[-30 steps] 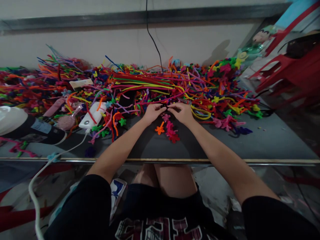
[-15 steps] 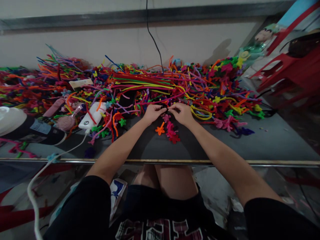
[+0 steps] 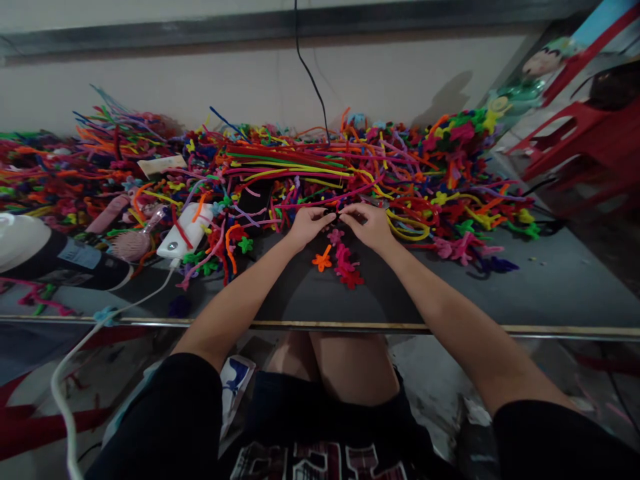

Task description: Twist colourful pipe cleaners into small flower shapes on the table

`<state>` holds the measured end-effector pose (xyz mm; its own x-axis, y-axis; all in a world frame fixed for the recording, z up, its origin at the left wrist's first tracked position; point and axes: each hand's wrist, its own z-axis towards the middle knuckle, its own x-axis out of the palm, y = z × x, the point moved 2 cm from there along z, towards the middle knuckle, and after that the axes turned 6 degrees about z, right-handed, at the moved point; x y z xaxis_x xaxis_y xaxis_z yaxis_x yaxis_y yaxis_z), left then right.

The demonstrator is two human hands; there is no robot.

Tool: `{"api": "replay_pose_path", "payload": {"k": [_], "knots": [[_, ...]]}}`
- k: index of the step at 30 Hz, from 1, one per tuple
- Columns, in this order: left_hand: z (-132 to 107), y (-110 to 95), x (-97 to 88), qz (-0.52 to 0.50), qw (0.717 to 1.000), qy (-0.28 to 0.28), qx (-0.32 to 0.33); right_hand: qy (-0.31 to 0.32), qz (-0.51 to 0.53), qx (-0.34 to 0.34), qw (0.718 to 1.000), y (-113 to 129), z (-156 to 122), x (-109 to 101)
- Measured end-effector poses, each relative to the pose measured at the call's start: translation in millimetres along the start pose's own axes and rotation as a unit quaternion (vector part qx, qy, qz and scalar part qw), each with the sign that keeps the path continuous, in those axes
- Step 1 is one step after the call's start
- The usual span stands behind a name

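Note:
My left hand [image 3: 309,225] and my right hand [image 3: 367,225] meet over the table, fingertips pinched close together. Between them is something small and dark, too small to make out. Just below the fingertips lie a pale pink pipe-cleaner flower [image 3: 335,236], a deeper pink flower [image 3: 344,259] and a red flower [image 3: 352,279], in a near row. Left of these sits an orange pipe-cleaner flower [image 3: 323,260] with a short stem. Straight pipe cleaners [image 3: 290,163] in red, green, yellow and pink lie in a bundle beyond my hands.
Heaps of coloured pipe cleaners [image 3: 65,177] line the wall side of the grey table [image 3: 565,287]. To the left are a large dark bottle [image 3: 75,260], a pink hairbrush [image 3: 131,245] and a white power bank [image 3: 185,232] with a cable. A red chair [image 3: 590,143] stands at right.
The view has shifted slightly. Both hands keep their pinch in nearly the same place, and the flowers below lie as before.

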<state>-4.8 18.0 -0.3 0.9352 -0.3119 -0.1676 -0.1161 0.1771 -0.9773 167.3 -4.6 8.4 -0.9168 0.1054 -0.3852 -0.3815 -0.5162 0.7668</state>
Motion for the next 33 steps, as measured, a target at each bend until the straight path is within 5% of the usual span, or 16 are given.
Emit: {"api": "replay_pose_path", "payload": {"k": [6,12,33], "knots": [[0.2,-1.0,0.2,0.022,0.999,0.039,-0.004,0.007,0.120,0.046,0.992,-4.0,3.4,-4.2],[1.1,0.0,-0.1,0.027,0.998,0.054,0.010,0.005,0.050,-0.015,0.999,1.1,2.0,-7.6],[3.2,5.1,-2.3,0.045,0.994,0.096,0.012,0.005,0.000,-0.054,0.999,5.3,-0.5,-5.1]]}}
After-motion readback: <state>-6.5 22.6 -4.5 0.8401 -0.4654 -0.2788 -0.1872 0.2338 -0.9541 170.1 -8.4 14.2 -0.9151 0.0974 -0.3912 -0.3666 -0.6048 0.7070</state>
